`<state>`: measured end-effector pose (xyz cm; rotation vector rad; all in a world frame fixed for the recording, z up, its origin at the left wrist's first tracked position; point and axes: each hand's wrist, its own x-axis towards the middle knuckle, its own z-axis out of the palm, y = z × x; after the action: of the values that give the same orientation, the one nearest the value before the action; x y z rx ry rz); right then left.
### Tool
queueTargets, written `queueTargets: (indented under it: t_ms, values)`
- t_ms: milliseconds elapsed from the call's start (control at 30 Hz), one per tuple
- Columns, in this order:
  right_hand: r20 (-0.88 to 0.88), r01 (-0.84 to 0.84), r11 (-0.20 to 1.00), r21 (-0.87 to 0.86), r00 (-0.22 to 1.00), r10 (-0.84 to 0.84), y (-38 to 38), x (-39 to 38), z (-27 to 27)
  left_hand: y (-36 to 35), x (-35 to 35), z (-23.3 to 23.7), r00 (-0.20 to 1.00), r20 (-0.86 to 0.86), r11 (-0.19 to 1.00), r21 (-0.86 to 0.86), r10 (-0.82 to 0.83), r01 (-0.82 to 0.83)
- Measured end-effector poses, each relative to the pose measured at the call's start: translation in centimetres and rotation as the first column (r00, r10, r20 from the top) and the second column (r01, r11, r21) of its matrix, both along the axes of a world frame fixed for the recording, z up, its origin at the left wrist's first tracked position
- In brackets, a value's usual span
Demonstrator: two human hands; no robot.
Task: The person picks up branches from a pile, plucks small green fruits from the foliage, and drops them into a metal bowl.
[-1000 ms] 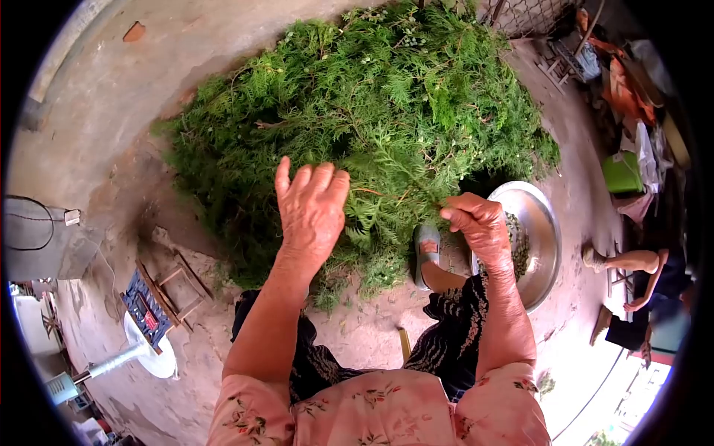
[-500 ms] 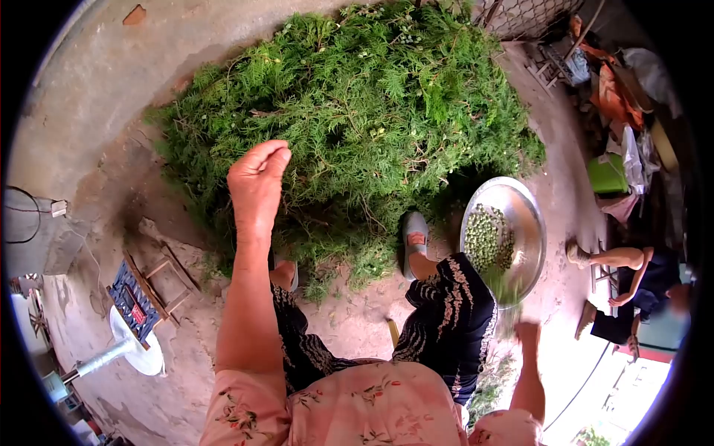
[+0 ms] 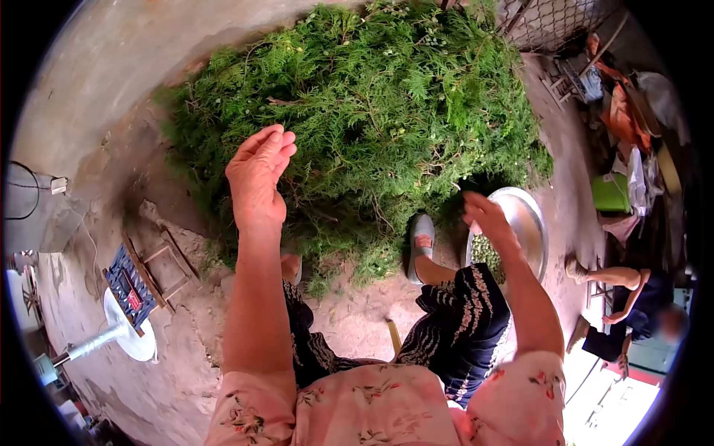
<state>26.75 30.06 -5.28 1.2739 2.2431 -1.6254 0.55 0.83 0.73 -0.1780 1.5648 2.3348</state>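
A large heap of green conifer branches [image 3: 357, 111] lies in front of my feet. My left hand [image 3: 259, 178] is raised over its near left side, thumb and fingertips drawn together; whatever they may hold is too small to make out. My right hand [image 3: 491, 217], slightly blurred, hangs over the left rim of a wide metal basin [image 3: 529, 223]. Its fingers look bent and apart, with nothing visible in them. Small green cones [image 3: 485, 254] lie in the basin, partly hidden by my right forearm.
A small wooden stool [image 3: 152, 279] and a standing fan [image 3: 123, 331] are on the left. A seated person [image 3: 632, 305] is at the right, below a green container [image 3: 610, 193] and piled bags. A yellowish strip [image 3: 393, 338] lies on the floor between my legs.
My right hand has come up from below the basin to its left rim; the blurred green sprig near it is gone from view. My left hand's fingers have loosened slightly.
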Motion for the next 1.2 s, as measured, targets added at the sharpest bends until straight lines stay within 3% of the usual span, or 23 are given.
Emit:
queueTargets:
  t_ms: [100,167,233,400,467,533,600,700,767,867,933,1000,1067,1200]
  values:
    - [-0.155,-0.104,0.994,-0.01,0.983,0.102,-2.6,-9.5,-1.7,0.2,0.0,0.1,0.999,0.037,1.0,0.004,-0.028,0.027]
    - [-0.203,-0.044,0.978,-0.204,0.979,0.002,-4.6,-13.3,-3.1,0.3,0.1,0.2,0.999,0.033,0.999,0.008,-0.035,0.035]
    - [-0.199,-0.002,0.979,-0.205,0.979,-0.04,-5.8,-16.4,-5.4,0.4,0.0,0.2,0.997,0.031,0.998,0.018,-0.067,0.067]
    - [-0.175,0.075,0.979,-0.188,0.979,-0.108,-6.6,-19.1,-7.5,-0.1,0.0,0.4,0.995,0.056,0.996,0.025,-0.087,0.086]
    - [-0.269,0.081,0.951,-0.298,0.949,-0.165,-5.9,-18.5,-7.7,-0.4,-0.3,0.5,0.995,0.062,0.997,0.026,-0.08,0.079]
    - [-0.28,0.074,0.963,-0.258,0.948,-0.148,-5.9,-17.6,-5.6,-0.7,-0.4,0.4,0.997,0.035,0.998,0.027,-0.066,0.065]
    - [-0.384,0.043,0.941,-0.335,0.906,-0.178,-5.9,-16.6,-3.7,-0.8,-0.4,0.3,0.998,0.0,0.998,0.034,-0.056,0.056]
    - [-0.406,-0.011,0.953,-0.304,0.906,-0.119,-6.9,-15.4,0.8,-0.4,-0.1,-0.5,0.991,-0.025,0.991,0.034,-0.13,0.131]
    - [-0.442,-0.058,0.97,-0.237,0.895,-0.054,-7.9,-14.8,2.4,0.1,0.5,-0.9,0.965,-0.113,0.972,-0.049,-0.235,0.231]
    - [-0.439,-0.101,0.984,-0.144,0.898,0.028,-11.0,-13.7,5.6,1.6,2.1,-0.6,0.933,-0.028,0.911,-0.228,-0.358,0.343]
    - [-0.414,-0.122,0.985,-0.124,0.908,0.06,-12.9,-13.1,6.9,2.2,3.1,-0.9,0.873,-0.029,0.862,-0.177,-0.487,0.475]
    - [-0.584,-0.238,0.957,-0.164,0.805,0.1,-13.9,-12.5,5.8,2.9,4.4,-1.2,0.869,-0.041,0.869,-0.048,-0.494,0.492]
    - [-0.584,-0.284,0.954,0.095,0.76,0.285,-14.6,-12.4,5.4,3.0,4.7,-1.4,0.826,-0.025,0.824,0.062,-0.563,0.564]
    - [-0.601,-0.265,0.962,-0.062,0.779,0.176,-14.9,-11.8,5.6,3.1,4.9,-1.3,0.829,0.102,0.826,0.214,-0.549,0.521]
